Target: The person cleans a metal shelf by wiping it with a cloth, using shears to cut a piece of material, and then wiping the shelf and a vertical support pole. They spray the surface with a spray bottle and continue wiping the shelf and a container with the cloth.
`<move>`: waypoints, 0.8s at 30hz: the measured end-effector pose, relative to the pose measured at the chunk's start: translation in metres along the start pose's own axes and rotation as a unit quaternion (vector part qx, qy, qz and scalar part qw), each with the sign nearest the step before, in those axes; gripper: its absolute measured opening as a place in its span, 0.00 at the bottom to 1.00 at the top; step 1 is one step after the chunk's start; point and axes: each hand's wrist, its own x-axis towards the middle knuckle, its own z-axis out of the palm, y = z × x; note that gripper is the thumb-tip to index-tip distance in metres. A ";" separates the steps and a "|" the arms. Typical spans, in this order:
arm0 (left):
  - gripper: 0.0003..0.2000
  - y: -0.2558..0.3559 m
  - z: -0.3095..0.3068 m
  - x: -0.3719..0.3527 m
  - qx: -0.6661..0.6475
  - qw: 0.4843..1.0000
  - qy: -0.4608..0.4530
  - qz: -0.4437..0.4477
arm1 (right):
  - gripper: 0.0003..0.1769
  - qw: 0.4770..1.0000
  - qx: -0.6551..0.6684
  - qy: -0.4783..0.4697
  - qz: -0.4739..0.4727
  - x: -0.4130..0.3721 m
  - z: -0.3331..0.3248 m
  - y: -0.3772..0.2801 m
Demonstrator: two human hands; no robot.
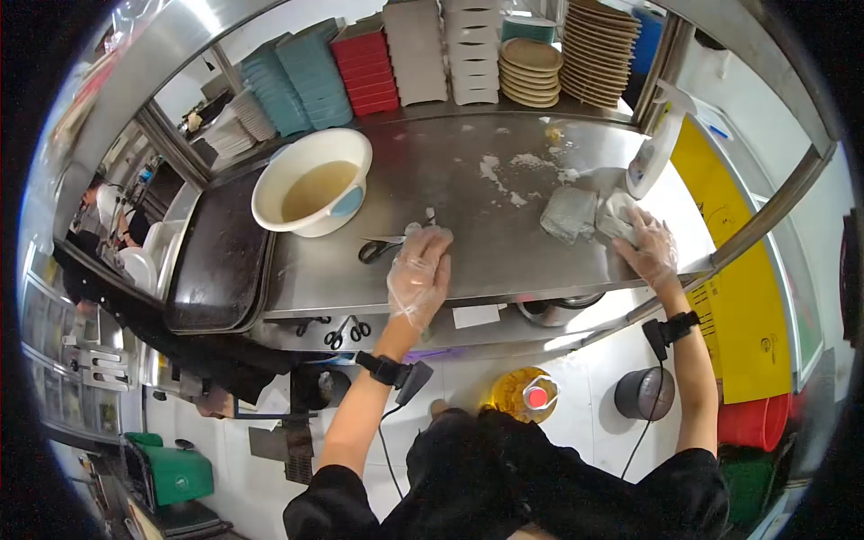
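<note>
My left hand, in a clear plastic glove, is over the steel counter with its fingers curled together. A small pale piece pokes out just beyond the fingertips; what it belongs to is hidden. Beside that hand lies a pair of scissors with black handles, its blades partly covered by my fingers. My right hand, gloved too, grips a crumpled grey cloth on the counter's right side. A second folded grey cloth rests immediately left of it. White crumbs are scattered behind the cloths.
A white basin of cloudy liquid stands at left, near dark trays. At right is a white spray bottle. Stacked boxes and plates line the back. An oil jug sits on the floor.
</note>
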 end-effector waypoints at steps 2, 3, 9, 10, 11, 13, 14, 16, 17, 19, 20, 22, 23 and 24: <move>0.15 -0.016 -0.008 -0.002 0.057 0.998 0.040 -0.009 | 0.31 0.999 0.016 0.019 -0.026 -0.006 -0.006 0.009; 0.14 -0.027 -0.019 -0.003 0.079 0.996 0.025 -0.025 | 0.30 1.000 -0.015 0.014 -0.013 -0.006 -0.005 0.019; 0.15 -0.063 -0.071 -0.012 0.208 0.965 -0.076 -0.138 | 0.30 0.987 -0.116 -0.017 0.109 -0.007 -0.008 0.041; 0.15 -0.066 -0.072 -0.014 0.217 0.963 -0.079 -0.140 | 0.31 0.987 -0.132 0.025 0.087 -0.009 -0.012 0.023; 0.15 -0.066 -0.072 -0.012 0.216 0.963 -0.079 -0.141 | 0.33 0.985 -0.149 0.066 0.064 -0.010 -0.013 0.013; 0.13 -0.064 -0.070 -0.008 0.230 0.958 -0.106 -0.133 | 0.37 0.985 -0.064 0.154 -0.039 0.003 0.016 0.012; 0.13 -0.063 -0.070 -0.007 0.230 0.958 -0.107 -0.133 | 0.38 0.988 -0.011 0.148 -0.052 0.007 0.001 -0.027; 0.12 -0.063 -0.070 -0.006 0.221 0.958 -0.118 -0.141 | 0.40 0.984 0.034 0.125 -0.122 0.019 0.001 -0.053; 0.12 -0.067 -0.069 -0.008 0.221 0.958 -0.119 -0.140 | 0.41 0.977 0.043 0.126 -0.166 0.029 0.013 -0.058; 0.10 -0.079 -0.069 -0.017 0.240 0.956 -0.111 -0.130 | 0.42 0.974 0.189 0.021 -0.121 0.041 0.013 -0.077; 0.10 -0.080 -0.072 -0.019 0.239 0.956 -0.112 -0.129 | 0.43 0.984 0.127 -0.017 -0.123 0.045 0.009 -0.086; 0.10 -0.080 -0.079 -0.022 0.231 0.960 -0.103 -0.121 | 0.44 0.988 0.054 -0.079 -0.120 0.050 0.000 -0.099; 0.10 -0.080 -0.082 -0.024 0.230 0.960 -0.103 -0.121 | 0.44 0.988 0.054 -0.080 -0.119 0.052 0.002 -0.099; 0.10 -0.079 -0.085 -0.026 0.227 0.960 -0.109 -0.121 | 0.44 0.988 0.051 -0.100 -0.106 0.055 0.006 -0.100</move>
